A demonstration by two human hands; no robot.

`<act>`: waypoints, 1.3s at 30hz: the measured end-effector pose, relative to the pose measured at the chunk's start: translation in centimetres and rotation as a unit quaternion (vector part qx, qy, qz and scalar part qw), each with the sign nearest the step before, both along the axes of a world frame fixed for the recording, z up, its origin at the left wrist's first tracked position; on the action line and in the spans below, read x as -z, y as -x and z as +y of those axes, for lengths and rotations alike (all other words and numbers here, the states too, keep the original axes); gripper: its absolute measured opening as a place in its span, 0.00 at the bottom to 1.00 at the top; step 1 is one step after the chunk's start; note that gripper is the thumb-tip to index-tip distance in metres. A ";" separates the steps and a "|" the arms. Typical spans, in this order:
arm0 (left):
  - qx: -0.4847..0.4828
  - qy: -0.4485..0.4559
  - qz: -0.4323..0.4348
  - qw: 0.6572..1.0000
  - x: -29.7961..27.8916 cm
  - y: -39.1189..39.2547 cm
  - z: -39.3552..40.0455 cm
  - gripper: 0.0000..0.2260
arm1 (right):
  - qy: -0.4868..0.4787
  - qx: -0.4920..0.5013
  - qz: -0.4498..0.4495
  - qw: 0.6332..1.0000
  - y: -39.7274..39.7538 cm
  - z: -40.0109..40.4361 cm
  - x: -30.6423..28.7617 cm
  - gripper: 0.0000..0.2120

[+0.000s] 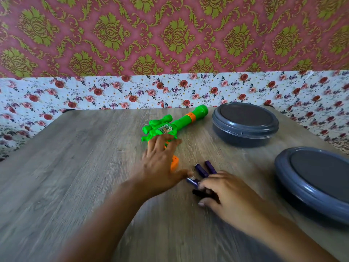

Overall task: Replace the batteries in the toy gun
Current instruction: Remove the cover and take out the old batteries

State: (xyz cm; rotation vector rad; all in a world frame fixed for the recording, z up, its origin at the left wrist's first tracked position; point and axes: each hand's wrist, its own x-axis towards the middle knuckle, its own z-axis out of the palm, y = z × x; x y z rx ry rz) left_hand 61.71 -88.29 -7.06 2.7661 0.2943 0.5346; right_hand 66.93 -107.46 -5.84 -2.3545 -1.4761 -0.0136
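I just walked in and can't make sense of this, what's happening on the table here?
A person is working on a green and orange toy gun lying on a wooden table. The left hand reaches over its orange grip with fingers spread, while the right hand sits on a small cluster of purple batteries, fingers curled around a dark one. Two grey lidded containers stand to the right. The picture is blurred, so whether the battery compartment is open cannot be told.

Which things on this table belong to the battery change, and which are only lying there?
For the job:
- toy gun
- purple batteries
- dark battery under the right hand

Only lying there:
- far grey lidded container
- near grey lidded container
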 end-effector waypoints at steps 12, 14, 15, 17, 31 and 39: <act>0.080 -0.025 0.022 0.996 0.6 0.0 -1.8 0.18 | -0.039 0.134 -0.112 0.984 -2.1 -1.3 -0.7 0.08; 0.087 -0.023 0.008 0.996 0.7 -0.1 -1.9 0.15 | -0.018 0.132 -0.076 0.988 -2.4 -1.2 -0.1 0.09; 0.090 -0.025 -0.001 0.996 0.7 -0.1 -1.9 0.14 | -0.008 0.124 -0.050 0.991 -2.4 -1.1 0.3 0.10; 0.089 -0.043 -0.023 0.995 0.9 -0.2 -2.1 0.12 | -0.005 0.116 -0.032 0.993 -2.4 -0.9 0.5 0.11; 0.135 -0.004 -0.023 0.991 0.2 -1.1 -2.6 0.17 | 0.023 0.128 -0.190 0.973 -2.9 -5.8 -2.0 0.07; 0.177 -0.029 0.007 0.984 -4.3 -7.6 -5.7 0.20 | 0.089 0.119 -0.206 0.967 -7.3 -9.4 -1.9 0.02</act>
